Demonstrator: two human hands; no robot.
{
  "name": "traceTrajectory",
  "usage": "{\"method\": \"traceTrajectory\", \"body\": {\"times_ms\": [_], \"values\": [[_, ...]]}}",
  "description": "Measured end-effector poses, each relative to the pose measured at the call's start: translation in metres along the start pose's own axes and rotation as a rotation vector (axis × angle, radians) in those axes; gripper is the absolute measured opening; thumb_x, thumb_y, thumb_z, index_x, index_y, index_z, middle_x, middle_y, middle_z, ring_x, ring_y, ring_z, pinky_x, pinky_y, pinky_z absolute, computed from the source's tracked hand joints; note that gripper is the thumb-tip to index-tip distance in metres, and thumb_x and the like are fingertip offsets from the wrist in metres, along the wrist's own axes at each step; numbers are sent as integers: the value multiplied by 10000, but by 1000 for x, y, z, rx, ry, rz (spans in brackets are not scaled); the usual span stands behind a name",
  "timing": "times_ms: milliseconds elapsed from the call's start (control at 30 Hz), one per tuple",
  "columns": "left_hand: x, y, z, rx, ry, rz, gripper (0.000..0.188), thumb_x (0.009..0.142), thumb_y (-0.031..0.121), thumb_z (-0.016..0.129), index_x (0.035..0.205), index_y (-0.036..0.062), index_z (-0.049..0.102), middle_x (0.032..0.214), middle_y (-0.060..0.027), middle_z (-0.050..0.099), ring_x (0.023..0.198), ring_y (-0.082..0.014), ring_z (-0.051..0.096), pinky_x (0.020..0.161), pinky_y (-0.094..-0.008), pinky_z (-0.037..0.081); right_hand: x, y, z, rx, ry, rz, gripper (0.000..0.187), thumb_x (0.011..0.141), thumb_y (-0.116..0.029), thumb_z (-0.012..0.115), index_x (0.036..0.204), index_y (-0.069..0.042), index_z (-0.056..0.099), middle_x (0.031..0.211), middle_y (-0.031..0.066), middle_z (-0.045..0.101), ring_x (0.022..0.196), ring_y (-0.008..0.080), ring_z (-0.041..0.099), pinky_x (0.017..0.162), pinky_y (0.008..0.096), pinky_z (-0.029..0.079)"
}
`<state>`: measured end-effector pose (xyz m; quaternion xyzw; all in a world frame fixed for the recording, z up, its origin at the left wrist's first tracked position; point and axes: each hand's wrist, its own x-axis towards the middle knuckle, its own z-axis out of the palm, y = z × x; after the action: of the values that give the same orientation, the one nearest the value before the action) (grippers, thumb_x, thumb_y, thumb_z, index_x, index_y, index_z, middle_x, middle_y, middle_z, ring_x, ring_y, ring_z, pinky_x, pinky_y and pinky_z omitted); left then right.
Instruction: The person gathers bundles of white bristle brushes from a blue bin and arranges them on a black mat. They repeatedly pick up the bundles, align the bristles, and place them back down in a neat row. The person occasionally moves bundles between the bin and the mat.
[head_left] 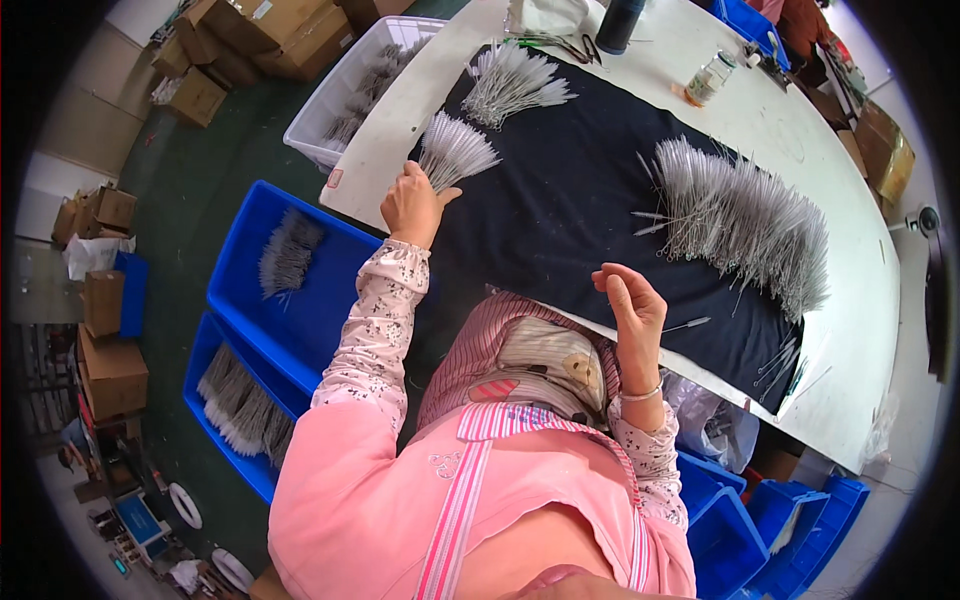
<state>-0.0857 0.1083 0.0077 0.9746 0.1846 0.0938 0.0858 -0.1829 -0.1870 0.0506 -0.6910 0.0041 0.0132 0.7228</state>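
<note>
With the left hand (410, 205) closed around the wire stems of a white brush bundle (458, 150) at the dark cloth's (560, 190) left edge, a light, even grip should spare the bristles, while the empty right hand (634, 308), thumb and fingers apart, hovers near its front edge

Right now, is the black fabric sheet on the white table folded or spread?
Spread: the black fabric sheet lies opened out across the white table, with bunches of silver-grey wire brushes on top.
</note>
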Motion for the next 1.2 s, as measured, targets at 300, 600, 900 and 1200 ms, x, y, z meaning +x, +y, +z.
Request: {"method": "traceTrajectory", "body": {"times_ms": [300, 600, 900, 1200], "values": [[2, 1, -1, 138, -129, -55, 930, 577, 626, 754, 1184, -24, 483, 1193, -173, 532, 1134, -365, 510, 916, -492, 406, -1, 14, -10, 7, 17, 59, 223, 885, -126, 637, 1041, 33, 647, 891, 67, 692, 836, 100, 624, 745, 218, 487], [-5, 2, -7, 137, -131, -4, 1023, 578, 615, 760, 1290, -28, 406, 1260, -209, 513, 1173, -394, 491, 939, -531, 382, -12, 29, -16, 10, -9, 89, 230, 885, -121, 635, 1052, 36, 644, 883, 78, 691, 829, 106, 632, 740, 220, 489], [-6, -2, -9, 92, -115, 8, 1000, 593, 563, 775, 1333, 13, 389, 1257, -190, 535, 1156, -392, 495, 939, -541, 364, -10, 30, -36, -133, -22, 57, 256, 869, -188, 658, 1015, 22, 660, 853, 68, 696, 780, 94, 625, 686, 242, 492], [-27, 98, -29, -858, -385, 353, 719, 740, 414, 752, 1239, -39, 500, 1134, -180, 599, 1001, -291, 603, 902, -422, 456, 38, 40, -115, -805, 356, -307, 186, 813, -137, 681, 955, -15, 673, 819, 123, 664, 730, 244, 645, 671, 330, 504]]}}
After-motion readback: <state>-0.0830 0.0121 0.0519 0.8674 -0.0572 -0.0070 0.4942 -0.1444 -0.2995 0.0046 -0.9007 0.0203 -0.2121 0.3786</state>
